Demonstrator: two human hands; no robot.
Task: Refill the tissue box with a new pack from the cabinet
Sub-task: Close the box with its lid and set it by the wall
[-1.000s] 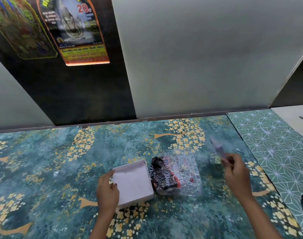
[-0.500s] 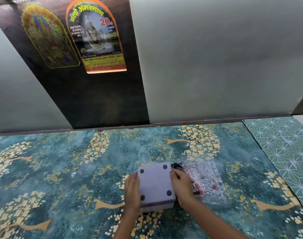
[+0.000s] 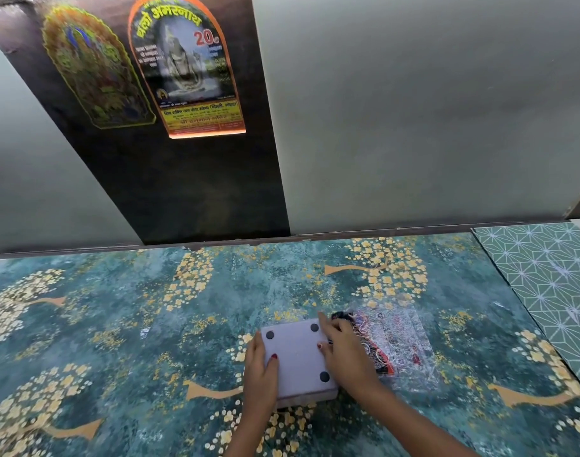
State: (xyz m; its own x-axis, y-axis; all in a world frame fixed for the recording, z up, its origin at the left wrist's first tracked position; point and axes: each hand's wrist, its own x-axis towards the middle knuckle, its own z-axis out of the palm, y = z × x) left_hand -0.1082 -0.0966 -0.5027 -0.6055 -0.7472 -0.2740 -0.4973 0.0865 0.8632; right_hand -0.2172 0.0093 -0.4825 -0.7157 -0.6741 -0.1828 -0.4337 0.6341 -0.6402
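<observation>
From the head view, the tissue box (image 3: 298,361) lies bottom-up on the counter (image 3: 117,324), with dark round feet showing. The left hand (image 3: 260,367) and right hand (image 3: 346,354) press its two sides, holding it. It looks light and stiff, so the sides are good to hold. A crinkly plastic pack (image 3: 390,344) lies just beside it, soft and slippery.

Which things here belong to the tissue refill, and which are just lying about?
Part of the job:
- box, turned so its dotted face is up, held at both sides
- left hand and right hand on the box
- plastic wrapper, lying flat right of the box

Just there:
- two posters on the dark panel
- green mat at far right
- floral tabletop
</observation>
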